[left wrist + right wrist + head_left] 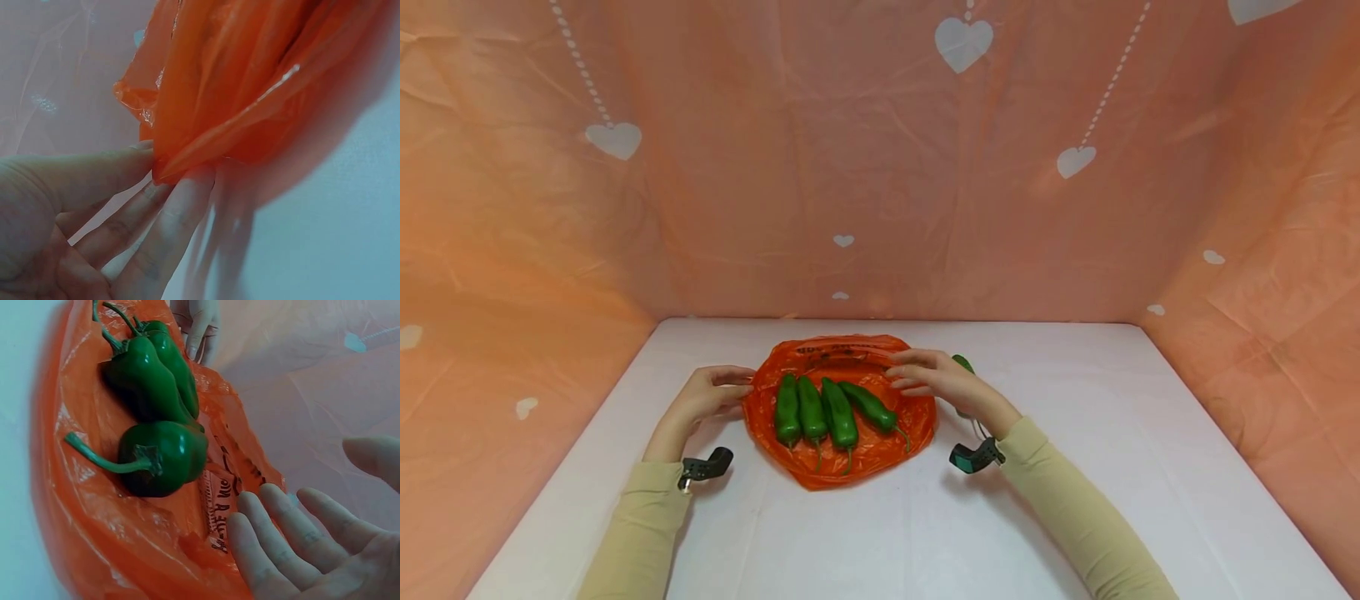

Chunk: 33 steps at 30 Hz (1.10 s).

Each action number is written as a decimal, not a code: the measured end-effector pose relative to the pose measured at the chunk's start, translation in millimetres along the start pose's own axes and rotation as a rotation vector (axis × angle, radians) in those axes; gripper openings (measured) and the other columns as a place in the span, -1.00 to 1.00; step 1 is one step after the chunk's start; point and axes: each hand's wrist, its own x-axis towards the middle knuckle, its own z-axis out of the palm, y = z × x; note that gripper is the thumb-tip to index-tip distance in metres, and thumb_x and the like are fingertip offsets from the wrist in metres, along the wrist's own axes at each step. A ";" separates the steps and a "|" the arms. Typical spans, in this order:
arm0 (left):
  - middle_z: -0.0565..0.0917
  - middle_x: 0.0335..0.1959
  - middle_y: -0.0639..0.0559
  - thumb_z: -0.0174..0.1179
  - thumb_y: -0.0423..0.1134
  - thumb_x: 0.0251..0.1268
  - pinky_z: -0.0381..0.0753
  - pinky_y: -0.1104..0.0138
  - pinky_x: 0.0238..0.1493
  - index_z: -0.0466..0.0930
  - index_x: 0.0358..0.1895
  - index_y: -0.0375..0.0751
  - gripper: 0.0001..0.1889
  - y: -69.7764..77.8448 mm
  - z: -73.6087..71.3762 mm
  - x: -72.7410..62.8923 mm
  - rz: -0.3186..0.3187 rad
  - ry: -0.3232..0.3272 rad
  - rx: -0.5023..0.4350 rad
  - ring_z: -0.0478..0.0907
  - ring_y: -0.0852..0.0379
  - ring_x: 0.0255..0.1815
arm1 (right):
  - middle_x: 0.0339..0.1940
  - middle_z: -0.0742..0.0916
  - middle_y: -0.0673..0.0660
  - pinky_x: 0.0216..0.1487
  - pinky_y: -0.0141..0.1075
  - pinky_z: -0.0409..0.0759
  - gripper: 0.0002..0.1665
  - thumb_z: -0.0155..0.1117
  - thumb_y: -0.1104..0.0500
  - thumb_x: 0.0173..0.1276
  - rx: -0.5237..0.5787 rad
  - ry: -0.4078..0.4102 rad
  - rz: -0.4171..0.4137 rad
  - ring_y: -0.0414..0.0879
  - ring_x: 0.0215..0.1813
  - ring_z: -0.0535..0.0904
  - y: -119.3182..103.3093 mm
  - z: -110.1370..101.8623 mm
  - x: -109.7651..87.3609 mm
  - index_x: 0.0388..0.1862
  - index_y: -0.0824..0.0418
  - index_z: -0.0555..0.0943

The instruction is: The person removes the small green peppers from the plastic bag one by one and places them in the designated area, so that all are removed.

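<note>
Several long green peppers (839,414) lie side by side on an orange plastic bag (820,482), which is spread out with its rim raised and crumpled. My left hand (709,392) is at the bag's left edge; in the left wrist view, its thumb and fingers (164,234) pinch a corner of the plastic. Over the right part of the bag is my right hand (942,380), fingers extended and apart, holding nothing. The right wrist view shows the nearest pepper (164,459) with its curved stem, a little away from those fingertips.
Behind my right wrist a green thing (962,363) is partly hidden, its kind unclear. The white table (850,550) ends at pink-orange cloth walls (880,200) with white hearts, at the back and on both sides. A black wrist device (706,467) sits on each arm.
</note>
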 end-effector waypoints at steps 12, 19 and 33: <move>0.56 0.04 -0.39 0.15 -0.33 0.35 0.68 0.20 -0.18 0.41 0.20 -0.52 -0.57 0.2 -0.5 0.1 -0.023 0.001 0.002 0.67 0.01 -0.23 | 0.25 0.48 0.44 0.18 -0.02 0.49 -0.37 0.17 0.20 0.42 -0.034 -0.023 0.020 0.27 0.25 0.42 8.7 5.7 5.0 0.36 0.44 0.27; 0.58 0.03 -0.38 0.15 -0.33 0.35 0.68 0.21 -0.18 0.41 0.20 -0.52 -0.57 -0.5 -0.9 1.1 -0.022 -0.002 0.002 0.68 0.01 -0.24 | 0.24 0.50 0.41 0.15 -0.08 0.53 -0.40 0.16 0.20 0.43 -0.061 -0.018 0.050 0.23 0.17 0.50 11.2 8.9 7.6 0.36 0.42 0.30; 0.59 0.00 -0.37 0.16 -0.33 0.34 0.69 0.21 -0.19 0.41 0.20 -0.52 -0.57 -2.1 -1.1 2.4 -0.025 0.001 0.006 0.67 0.03 -0.26 | 0.12 0.61 0.30 0.05 -0.18 0.59 -0.37 0.29 0.27 0.31 -0.194 -0.022 0.041 0.05 0.06 0.60 13.8 17.3 9.0 0.32 0.41 0.36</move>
